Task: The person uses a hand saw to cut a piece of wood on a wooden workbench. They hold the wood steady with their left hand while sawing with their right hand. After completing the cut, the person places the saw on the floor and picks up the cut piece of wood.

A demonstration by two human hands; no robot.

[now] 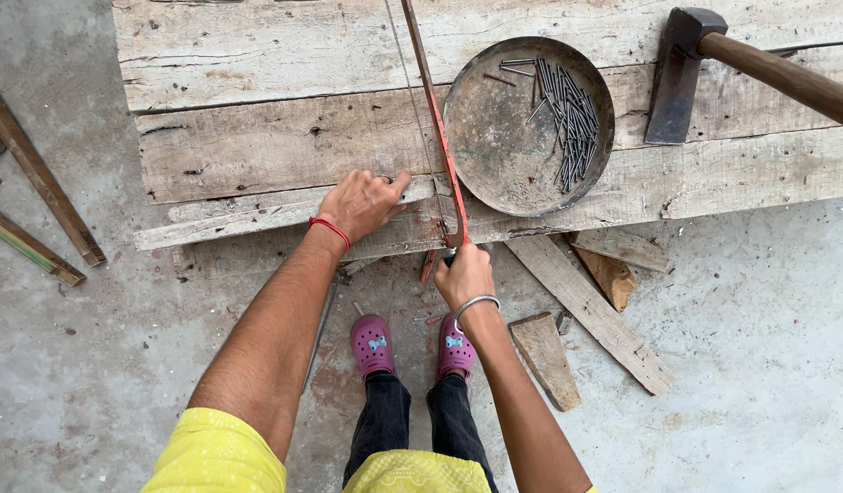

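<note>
While the left hand lies flat with fingers spread on a thin wooden strip at the near edge of a bench of weathered planks, holding it down without gripping it, the right hand is closed tight around the handle of a red-framed hacksaw, whose frame runs away from the person across the planks just beside the left fingertips. A round metal pan with loose nails sits right of the saw, an axe lies farther right, and wood offcuts lie on the concrete floor near the person's purple clogs.
</note>
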